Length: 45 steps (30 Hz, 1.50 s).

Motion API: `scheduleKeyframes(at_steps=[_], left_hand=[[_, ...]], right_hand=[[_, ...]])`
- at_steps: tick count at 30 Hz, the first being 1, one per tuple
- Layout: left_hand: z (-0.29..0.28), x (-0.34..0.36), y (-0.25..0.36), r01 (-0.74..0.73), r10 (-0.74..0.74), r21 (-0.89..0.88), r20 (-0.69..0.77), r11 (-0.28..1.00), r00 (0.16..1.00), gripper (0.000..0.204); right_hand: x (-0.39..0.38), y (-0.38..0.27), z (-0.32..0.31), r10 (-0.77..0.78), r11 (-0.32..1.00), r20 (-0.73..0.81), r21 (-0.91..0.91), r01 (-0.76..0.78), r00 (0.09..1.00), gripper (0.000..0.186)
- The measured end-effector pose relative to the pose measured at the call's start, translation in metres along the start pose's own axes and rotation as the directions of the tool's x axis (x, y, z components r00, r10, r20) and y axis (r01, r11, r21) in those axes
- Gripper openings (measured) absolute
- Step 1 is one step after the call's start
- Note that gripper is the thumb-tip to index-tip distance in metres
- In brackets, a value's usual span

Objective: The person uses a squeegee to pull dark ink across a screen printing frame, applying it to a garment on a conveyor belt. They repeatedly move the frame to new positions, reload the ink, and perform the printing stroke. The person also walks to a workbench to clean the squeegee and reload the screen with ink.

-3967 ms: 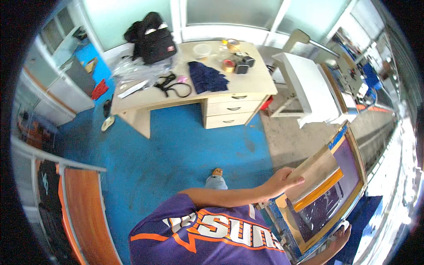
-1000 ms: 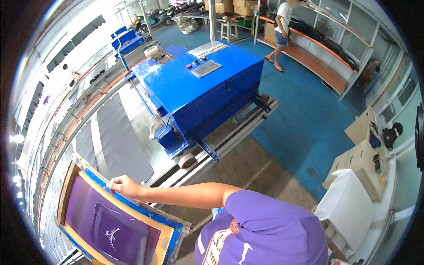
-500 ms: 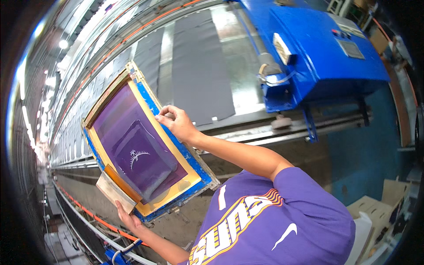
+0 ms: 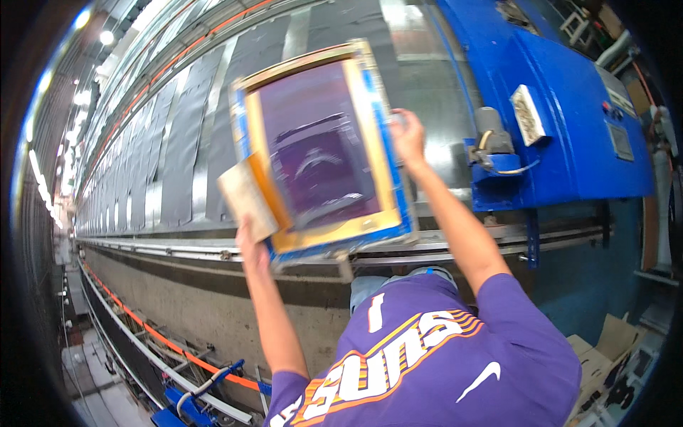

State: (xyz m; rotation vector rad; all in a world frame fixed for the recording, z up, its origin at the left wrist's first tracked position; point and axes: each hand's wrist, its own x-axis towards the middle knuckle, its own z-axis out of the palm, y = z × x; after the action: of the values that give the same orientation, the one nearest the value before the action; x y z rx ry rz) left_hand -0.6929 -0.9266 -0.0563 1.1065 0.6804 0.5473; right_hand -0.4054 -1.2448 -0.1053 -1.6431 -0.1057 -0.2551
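A screen-printing frame (image 4: 385,171) with a yellow inner border, blue-taped edges and purple mesh is held up in front of me, over the long table's near part. Wet-looking dark purple ink and a pale curved design show on the mesh. My right hand (image 4: 408,139) grips the frame's right edge, fingers curled. At the lower left corner, my left hand (image 4: 254,247) is closed on a squeegee (image 4: 245,198) with a pale wooden handle and amber blade, which leans against the frame's left side. Whether those fingers also grip the frame is hidden. The picture is blurred by motion.
Dark fabric panels (image 4: 192,135) lie in a row along the long shiny table (image 4: 427,78). A big blue machine (image 4: 576,142) stands at the right. A metal rail (image 4: 163,249) follows the table's near edge. An orange line (image 4: 142,324) runs at lower left.
The frame, with the squeegee at its corner, has moved right and farther over the table, turning clockwise. Both hands have travelled with it and keep their hold.
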Motion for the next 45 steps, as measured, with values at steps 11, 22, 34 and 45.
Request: scheduleKeyframes(at_steps=[11,22,34,45], left_hand=[[0.051,0.072,-0.113,0.371,-0.380,0.085,0.160,0.925,0.911,0.063],[0.041,0.057,-0.078,0.115,-0.131,0.228,0.056,0.967,0.990,0.045],[0.087,0.007,-0.101,-0.327,0.208,0.944,0.311,0.043,0.927,0.034],[0.167,0.030,-0.137,-0.379,0.173,0.924,0.383,-0.059,0.907,0.039]], right_hand=[[0.014,0.075,-0.076,0.031,0.890,-0.194,-0.440,-0.116,0.980,0.025],[-0.012,0.085,-0.045,0.108,0.925,-0.197,-0.338,-0.171,0.974,0.026],[-0.013,0.093,-0.036,0.298,0.870,-0.168,-0.358,-0.340,0.940,0.030],[-0.016,0.090,-0.036,0.294,0.866,-0.146,-0.379,-0.328,0.945,0.031]])
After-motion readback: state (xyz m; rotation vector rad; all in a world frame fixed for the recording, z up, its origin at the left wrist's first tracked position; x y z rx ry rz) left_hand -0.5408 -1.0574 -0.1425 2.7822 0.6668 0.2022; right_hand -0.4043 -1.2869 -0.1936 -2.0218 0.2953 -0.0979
